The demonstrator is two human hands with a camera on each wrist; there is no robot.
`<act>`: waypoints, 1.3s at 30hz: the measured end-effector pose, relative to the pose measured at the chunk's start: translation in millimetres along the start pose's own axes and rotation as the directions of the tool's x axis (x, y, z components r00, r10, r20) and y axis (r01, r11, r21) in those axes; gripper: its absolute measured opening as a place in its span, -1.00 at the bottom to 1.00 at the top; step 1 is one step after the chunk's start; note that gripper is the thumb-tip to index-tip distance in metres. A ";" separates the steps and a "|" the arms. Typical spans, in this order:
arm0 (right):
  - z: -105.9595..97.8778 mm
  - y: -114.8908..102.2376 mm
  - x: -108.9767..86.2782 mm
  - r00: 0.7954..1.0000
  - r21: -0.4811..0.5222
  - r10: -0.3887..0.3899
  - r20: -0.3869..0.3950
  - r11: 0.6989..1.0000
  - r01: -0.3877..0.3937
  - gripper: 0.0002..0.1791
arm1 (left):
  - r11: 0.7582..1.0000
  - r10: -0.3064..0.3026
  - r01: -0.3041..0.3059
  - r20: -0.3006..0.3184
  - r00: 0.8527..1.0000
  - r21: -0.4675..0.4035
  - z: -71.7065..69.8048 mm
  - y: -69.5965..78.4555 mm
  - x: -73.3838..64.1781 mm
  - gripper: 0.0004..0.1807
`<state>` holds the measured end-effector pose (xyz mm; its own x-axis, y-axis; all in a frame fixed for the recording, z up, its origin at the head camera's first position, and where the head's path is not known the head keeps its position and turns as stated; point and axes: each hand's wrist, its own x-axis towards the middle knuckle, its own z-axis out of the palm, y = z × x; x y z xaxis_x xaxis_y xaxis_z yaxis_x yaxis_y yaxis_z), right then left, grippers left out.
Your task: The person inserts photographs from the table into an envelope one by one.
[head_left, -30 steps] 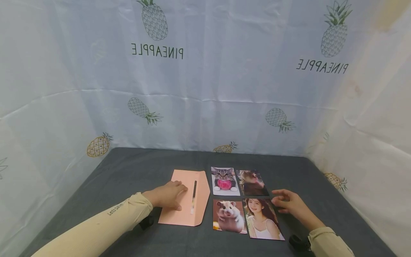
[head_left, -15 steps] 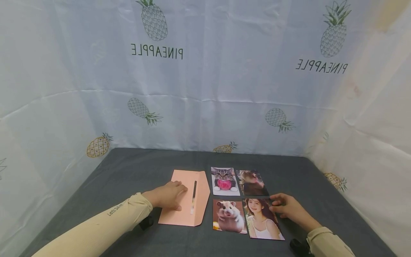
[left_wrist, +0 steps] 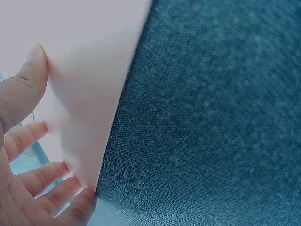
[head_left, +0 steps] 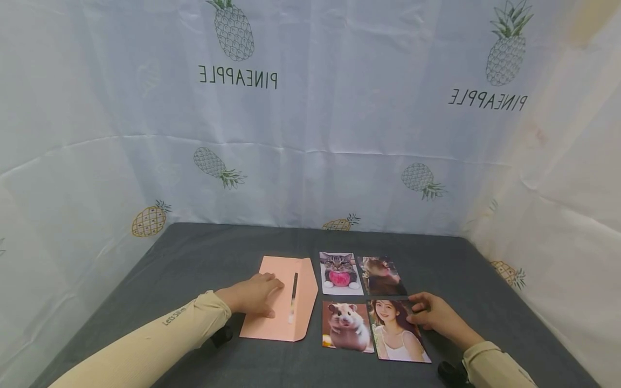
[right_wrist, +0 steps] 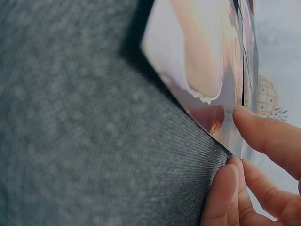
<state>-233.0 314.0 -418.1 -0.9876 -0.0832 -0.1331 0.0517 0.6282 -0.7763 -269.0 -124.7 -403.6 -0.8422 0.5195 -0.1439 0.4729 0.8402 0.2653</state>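
Observation:
My left hand [head_left: 252, 295] rests on a pink envelope [head_left: 274, 323] with its fingers spread. The left wrist view shows the thumb and fingertips against the envelope's pale surface [left_wrist: 89, 94]. My right hand [head_left: 436, 318] is at the upper right corner of a photo of a person in a white top [head_left: 398, 345]. In the right wrist view, one fingertip touches the glossy photo [right_wrist: 197, 70] near its corner and other fingertips sit at its edge, with a gap between them. The photo lies flat on the dark cloth.
Beside it lie a hamster photo [head_left: 346, 328], a cat photo [head_left: 339, 275] and a darker photo [head_left: 383, 277], in a two-by-two layout. The envelope has a dark-to-white strip [head_left: 293, 299]. A pineapple-print curtain [head_left: 310, 108] surrounds the dark cloth-covered table [head_left: 218, 242].
My right hand has moved slightly left and down, from beside the photo onto its upper right corner. The left hand, envelope and photos stay in place.

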 end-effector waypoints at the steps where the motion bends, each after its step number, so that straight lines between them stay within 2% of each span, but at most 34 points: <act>1: 0.0 -0.3 -0.1 1.000 -0.002 0.000 0.002 1.000 0.000 -0.37 | 1.000 0.000 0.000 0.000 1.000 0.001 0.0 -0.1 0.1 -0.32; 5: 0.0 -2.1 -0.3 1.000 -0.010 0.003 0.005 1.000 -0.003 -0.34 | 1.000 -0.002 0.002 -0.001 1.000 -0.003 0.0 0.1 -0.1 -0.32; 17: 4.3 0.3 3.2 0.998 -0.023 -0.067 0.013 0.997 0.068 -0.30 | 1.000 -0.016 0.017 0.006 1.000 -0.021 -2.0 1.6 -2.6 -0.31; 31: 7.2 -6.6 2.0 0.999 -0.023 -0.007 -0.035 1.000 0.006 -0.28 | 1.000 -0.004 0.005 0.008 1.000 -0.008 -1.5 1.2 -2.1 -0.31; 35: 7.3 -7.0 -0.3 0.999 -0.040 -0.013 -0.050 0.999 0.011 -0.27 | 1.000 0.002 -0.002 0.005 1.000 -0.003 -1.9 1.6 -2.4 -0.32; 39: 6.8 -5.9 -2.8 0.999 -0.025 -0.038 -0.032 0.999 0.038 -0.26 | 1.000 0.002 -0.002 0.007 1.000 -0.003 -2.2 1.7 -2.0 -0.31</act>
<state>-229.5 305.3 -417.3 -0.9931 -0.0827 -0.0836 0.0108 0.6436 -0.7653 -267.1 -124.6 -400.7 -0.8392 0.5226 -0.1505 0.4740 0.8386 0.2685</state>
